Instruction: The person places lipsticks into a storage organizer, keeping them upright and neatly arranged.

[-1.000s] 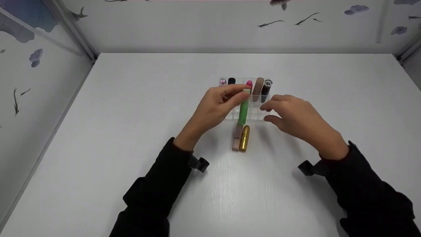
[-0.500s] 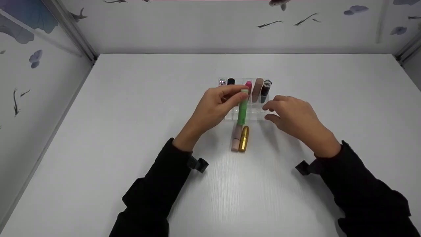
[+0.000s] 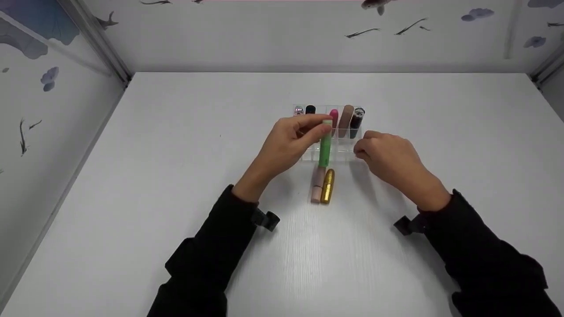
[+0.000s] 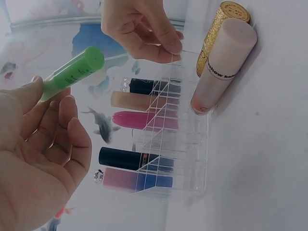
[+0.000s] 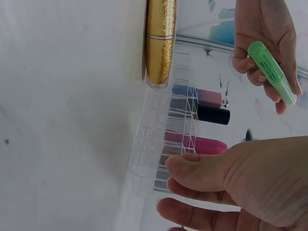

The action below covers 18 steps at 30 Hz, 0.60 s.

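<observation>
My left hand [image 3: 286, 143] pinches a green lip balm tube [image 3: 324, 149] near its pale end, between thumb and fingers. It hangs above the front of a clear lipstick organizer [image 3: 343, 155]. My right hand [image 3: 390, 156] is at the organizer's front right corner, thumb and forefinger pinching its edge; the left wrist view shows those fingertips together there. Upright in the organizer's back row are a magenta lipstick [image 4: 132, 120], a beige tube [image 3: 346, 119], a dark tube [image 3: 356, 121], a black-capped tube [image 4: 120, 158] and a pink-and-blue one [image 4: 120, 178].
A gold bullet-shaped lipstick [image 3: 327, 187] and a pale pink lip gloss tube [image 3: 316, 193] lie side by side on the white table [image 3: 176, 132], just in front of the organizer. Printed white panels [image 3: 282, 39] stand along the table's back and left.
My right hand has drawn slightly down, and its parted thumb and forefinger have closed together at the organizer's corner. My left hand keeps the green tube at nearly the same place.
</observation>
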{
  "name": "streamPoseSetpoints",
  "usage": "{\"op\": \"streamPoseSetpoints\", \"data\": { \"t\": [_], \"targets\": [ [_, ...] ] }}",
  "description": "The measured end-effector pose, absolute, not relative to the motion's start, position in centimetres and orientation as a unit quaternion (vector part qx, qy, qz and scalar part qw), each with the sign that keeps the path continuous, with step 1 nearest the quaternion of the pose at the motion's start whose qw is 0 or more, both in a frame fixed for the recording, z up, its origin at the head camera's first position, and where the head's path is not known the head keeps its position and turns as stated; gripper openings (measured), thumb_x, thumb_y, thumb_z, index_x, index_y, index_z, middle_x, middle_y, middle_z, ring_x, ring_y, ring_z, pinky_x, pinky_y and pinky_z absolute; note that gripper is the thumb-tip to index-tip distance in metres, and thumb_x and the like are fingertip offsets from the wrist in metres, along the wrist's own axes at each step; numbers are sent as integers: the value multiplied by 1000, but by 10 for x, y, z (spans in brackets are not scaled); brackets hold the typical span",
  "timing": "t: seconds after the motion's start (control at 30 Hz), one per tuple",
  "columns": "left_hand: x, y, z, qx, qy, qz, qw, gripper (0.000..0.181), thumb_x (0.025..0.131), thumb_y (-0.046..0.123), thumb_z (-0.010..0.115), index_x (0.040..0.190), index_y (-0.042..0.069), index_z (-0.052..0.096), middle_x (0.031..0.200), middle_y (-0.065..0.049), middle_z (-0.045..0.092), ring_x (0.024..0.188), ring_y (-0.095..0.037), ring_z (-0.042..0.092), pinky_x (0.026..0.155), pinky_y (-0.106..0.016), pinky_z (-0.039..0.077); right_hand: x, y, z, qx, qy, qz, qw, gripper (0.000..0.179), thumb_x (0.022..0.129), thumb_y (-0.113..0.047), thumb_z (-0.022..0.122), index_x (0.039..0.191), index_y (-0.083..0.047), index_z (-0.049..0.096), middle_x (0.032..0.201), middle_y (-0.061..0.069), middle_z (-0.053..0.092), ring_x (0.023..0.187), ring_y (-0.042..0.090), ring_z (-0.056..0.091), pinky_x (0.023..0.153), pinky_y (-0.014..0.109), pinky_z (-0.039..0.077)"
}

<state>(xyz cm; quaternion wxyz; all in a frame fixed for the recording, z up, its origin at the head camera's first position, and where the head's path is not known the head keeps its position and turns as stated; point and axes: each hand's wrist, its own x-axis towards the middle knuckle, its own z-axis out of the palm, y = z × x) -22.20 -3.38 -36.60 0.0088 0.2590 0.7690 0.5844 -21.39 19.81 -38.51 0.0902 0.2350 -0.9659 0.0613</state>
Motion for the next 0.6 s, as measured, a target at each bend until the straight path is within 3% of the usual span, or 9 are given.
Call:
{"op": "streamPoseSetpoints", "data": {
  "t": [0.37,0.6],
  "targets": [
    [-216,-33,-354,260,774,577,-3,28,94,22,58,119,12,65,105,-3,68,79,-14,57,75,-27,51,-214,198,-388,250,-960,54,117,6,84,-4,67,85,-7,72,77,7,62,59,20,55,53,36,48],
    [-214,-38,-342,263,774,577,-11,29,94,20,57,121,8,63,101,-5,68,79,-13,58,75,-24,49,-211,195,-387,242,-962,46,115,9,83,-2,66,86,-8,73,79,7,64,60,20,56,55,36,50]
  ]
}}
